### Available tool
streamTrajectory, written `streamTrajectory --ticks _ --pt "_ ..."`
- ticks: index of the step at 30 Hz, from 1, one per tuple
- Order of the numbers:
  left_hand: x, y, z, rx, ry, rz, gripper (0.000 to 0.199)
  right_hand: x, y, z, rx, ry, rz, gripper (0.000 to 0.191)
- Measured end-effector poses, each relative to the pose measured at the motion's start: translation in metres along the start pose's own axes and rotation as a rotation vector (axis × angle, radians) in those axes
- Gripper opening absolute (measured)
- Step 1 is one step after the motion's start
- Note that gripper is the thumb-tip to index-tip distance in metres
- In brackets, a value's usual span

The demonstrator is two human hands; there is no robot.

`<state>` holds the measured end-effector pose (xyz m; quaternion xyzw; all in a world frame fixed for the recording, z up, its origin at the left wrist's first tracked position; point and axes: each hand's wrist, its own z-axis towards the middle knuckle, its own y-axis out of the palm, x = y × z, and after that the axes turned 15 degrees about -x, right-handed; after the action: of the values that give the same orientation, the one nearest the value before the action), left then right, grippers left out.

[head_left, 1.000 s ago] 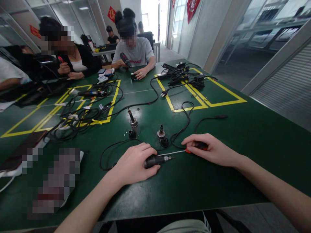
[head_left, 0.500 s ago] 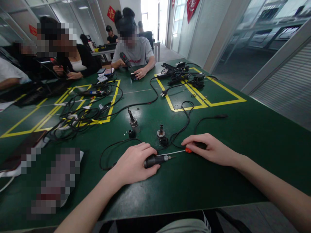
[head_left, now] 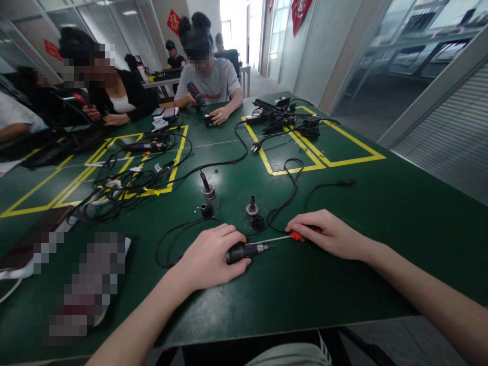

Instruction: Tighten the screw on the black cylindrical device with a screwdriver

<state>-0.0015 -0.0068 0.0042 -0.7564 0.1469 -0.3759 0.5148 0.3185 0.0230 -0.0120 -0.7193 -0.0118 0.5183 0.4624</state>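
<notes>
My left hand (head_left: pixel 213 256) is closed around a black cylindrical tool (head_left: pixel 244 251), which lies on the green table with its thin metal tip to the right. Just right of it, my right hand (head_left: pixel 328 231) grips a screwdriver (head_left: pixel 296 235) by its red and black handle. The thin shaft points left, its far end beside the fingers of my left hand. Beyond my hands stand a metal part with a dark spindle (head_left: pixel 208 190) and a shorter round metal part (head_left: pixel 252 209). Small black rings (head_left: pixel 206 210) (head_left: pixel 258 222) sit close by them.
Tangled black cables (head_left: pixel 114 185) cover the left side over yellow tape. More black cables and adapters (head_left: pixel 282 114) are heaped at the back right. A blurred flat object (head_left: pixel 91 279) lies front left. Across the table, a person (head_left: pixel 209 81) holds a power drill (head_left: pixel 196 94).
The screwdriver handle has turned slightly in my right hand, showing more red. My left hand has not moved. At the left, a person's red-handled tool has been raised.
</notes>
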Motion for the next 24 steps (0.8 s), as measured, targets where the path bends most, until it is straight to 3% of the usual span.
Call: streamTrajectory --ticks 8,15,24 --pt "-0.0004 0.0001 0.0012 0.002 0.006 -0.001 0.015 -0.0001 -0.0009 -0.001 0.03 -0.039 0.005 0.033" --pt "-0.0016 -0.0007 0.0003 0.009 0.02 -0.008 0.016 0.003 0.0001 -0.0009 0.009 -0.004 -0.007 0.051" --pt "-0.0013 -0.0011 0.0008 0.019 0.022 -0.009 0.015 0.0018 -0.0001 -0.0004 0.003 -0.097 -0.057 0.045"
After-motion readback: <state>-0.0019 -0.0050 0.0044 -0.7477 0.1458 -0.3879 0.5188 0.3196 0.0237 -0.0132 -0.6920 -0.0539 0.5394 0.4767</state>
